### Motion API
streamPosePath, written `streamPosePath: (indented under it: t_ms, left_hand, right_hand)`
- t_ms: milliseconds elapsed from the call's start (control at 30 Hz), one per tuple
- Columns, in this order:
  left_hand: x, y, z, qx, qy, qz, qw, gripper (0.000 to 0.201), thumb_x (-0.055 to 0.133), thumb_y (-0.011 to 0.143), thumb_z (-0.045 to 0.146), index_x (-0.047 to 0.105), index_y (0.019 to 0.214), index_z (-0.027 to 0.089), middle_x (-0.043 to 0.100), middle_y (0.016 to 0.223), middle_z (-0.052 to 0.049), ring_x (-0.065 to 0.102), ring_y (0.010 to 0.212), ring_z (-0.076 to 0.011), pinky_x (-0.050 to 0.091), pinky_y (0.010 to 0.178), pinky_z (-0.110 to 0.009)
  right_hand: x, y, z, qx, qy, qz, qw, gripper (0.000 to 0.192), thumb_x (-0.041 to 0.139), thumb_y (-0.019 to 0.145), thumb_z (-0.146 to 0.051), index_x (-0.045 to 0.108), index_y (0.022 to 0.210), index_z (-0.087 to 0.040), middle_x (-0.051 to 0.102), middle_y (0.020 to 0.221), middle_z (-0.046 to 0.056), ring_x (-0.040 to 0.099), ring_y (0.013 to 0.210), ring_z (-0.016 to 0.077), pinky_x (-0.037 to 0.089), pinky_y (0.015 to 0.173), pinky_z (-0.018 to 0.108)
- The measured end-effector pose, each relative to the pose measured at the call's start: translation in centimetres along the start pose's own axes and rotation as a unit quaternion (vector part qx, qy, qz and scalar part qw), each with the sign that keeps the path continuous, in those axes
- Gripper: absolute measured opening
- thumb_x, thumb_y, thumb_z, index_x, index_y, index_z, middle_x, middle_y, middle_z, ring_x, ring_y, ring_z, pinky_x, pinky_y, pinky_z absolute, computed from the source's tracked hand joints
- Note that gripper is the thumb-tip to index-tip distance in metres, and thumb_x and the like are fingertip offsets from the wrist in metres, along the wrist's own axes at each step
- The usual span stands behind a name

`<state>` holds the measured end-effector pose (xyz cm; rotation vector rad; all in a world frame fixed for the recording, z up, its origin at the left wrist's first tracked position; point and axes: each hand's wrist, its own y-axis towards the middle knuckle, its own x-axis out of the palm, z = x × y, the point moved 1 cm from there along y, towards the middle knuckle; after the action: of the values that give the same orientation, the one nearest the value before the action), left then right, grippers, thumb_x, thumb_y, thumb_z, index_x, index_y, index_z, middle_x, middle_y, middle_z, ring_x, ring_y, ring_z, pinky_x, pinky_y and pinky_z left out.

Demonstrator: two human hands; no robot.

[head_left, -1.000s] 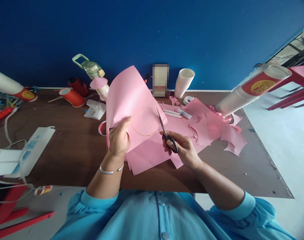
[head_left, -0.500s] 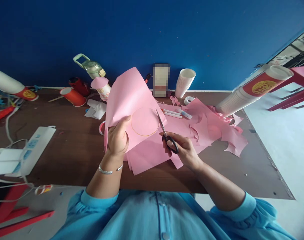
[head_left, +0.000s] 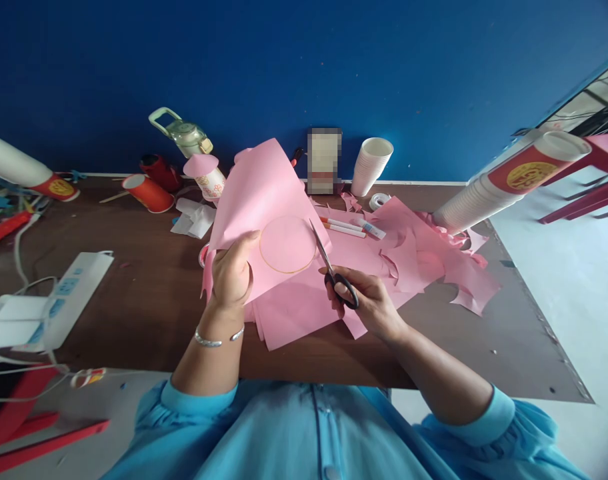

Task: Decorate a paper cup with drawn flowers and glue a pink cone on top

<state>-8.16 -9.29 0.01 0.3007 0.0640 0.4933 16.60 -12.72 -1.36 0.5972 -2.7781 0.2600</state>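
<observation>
From the head view, the left hand (head_left: 233, 275) pinches a pink sheet (head_left: 257, 200) held up over the table (head_left: 149, 313), while the right hand (head_left: 367, 300) grips scissors (head_left: 334, 267), blades seemingly just meeting the drawn circle (head_left: 287, 244). Cutting cleanly probably means turning the sheet into the blades, with short snips along the line.

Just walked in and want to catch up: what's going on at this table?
A person in a blue top is cutting paper. The left hand holds up a pink sheet with a circle drawn on it, and the right hand works black-handled scissors, blades at the circle's right edge. More pink sheets and offcuts cover the brown table.
</observation>
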Motion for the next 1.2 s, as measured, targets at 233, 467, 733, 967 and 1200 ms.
streamPosePath:
  t_ms: [233, 467, 733, 967, 1200]
  left_hand:
    - [0.3, 0.1, 1.2, -0.049, -0.058, 0.020, 0.997, 0.014, 0.080, 0.078, 0.038, 0.080, 0.075, 0.024, 0.083, 0.090, -0.002, 0.079, 0.103, -0.0275, 0.065, 0.105, -0.043]
    - [0.1, 0.0, 1.2, -0.033, -0.064, -0.016, 0.997, 0.019, 0.078, 0.083, 0.040, 0.083, 0.093, 0.024, 0.084, 0.106, -0.004, 0.074, 0.124, -0.0306, 0.062, 0.111, -0.044]
    - [0.3, 0.1, 1.7, -0.046, -0.059, -0.014, 0.997, 0.024, 0.074, 0.084, 0.037, 0.083, 0.102, 0.025, 0.084, 0.103, -0.003, 0.075, 0.123, -0.0299, 0.062, 0.111, -0.045]
    - [0.2, 0.3, 2.0, -0.070, -0.078, -0.013, 0.994, 0.021, 0.077, 0.081, 0.040, 0.082, 0.091, 0.023, 0.084, 0.099, -0.006, 0.075, 0.124, -0.0333, 0.062, 0.111, -0.049]
    - [-0.4, 0.5, 1.0, -0.046, -0.045, -0.047, 0.997, 0.022, 0.074, 0.088, 0.044, 0.082, 0.095, 0.025, 0.083, 0.099, -0.007, 0.076, 0.121, -0.0330, 0.064, 0.108, -0.048]
  right_hand:
    - [-0.2, 0.0, -0.2, 0.009, -0.015, -0.009, 1.000, 0.053, 0.080, 0.092, -0.059, 0.077, 0.123, -0.016, 0.064, 0.080, 0.002, 0.059, 0.066, 0.0122, 0.052, 0.053, 0.024]
    - [-0.2, -0.1, -0.1, 0.010, -0.013, -0.012, 1.000, 0.054, 0.081, 0.091, -0.059, 0.078, 0.122, -0.016, 0.064, 0.079, 0.002, 0.058, 0.063, 0.0117, 0.053, 0.052, 0.024]
    - [-0.4, -0.1, -0.1, 0.015, -0.016, -0.018, 1.000, 0.053, 0.081, 0.091, -0.060, 0.078, 0.121, -0.017, 0.063, 0.077, 0.001, 0.058, 0.061, 0.0113, 0.052, 0.051, 0.024]
    - [-0.4, -0.1, -0.1, 0.009, -0.018, -0.023, 1.000, 0.052, 0.081, 0.091, -0.059, 0.078, 0.121, -0.016, 0.062, 0.075, 0.000, 0.056, 0.058, 0.0103, 0.052, 0.051, 0.025]
    - [-0.5, 0.1, -0.8, 0.020, -0.030, -0.025, 0.999, 0.055, 0.082, 0.089, -0.062, 0.079, 0.118, -0.016, 0.061, 0.072, -0.001, 0.056, 0.055, 0.0107, 0.052, 0.051, 0.026]
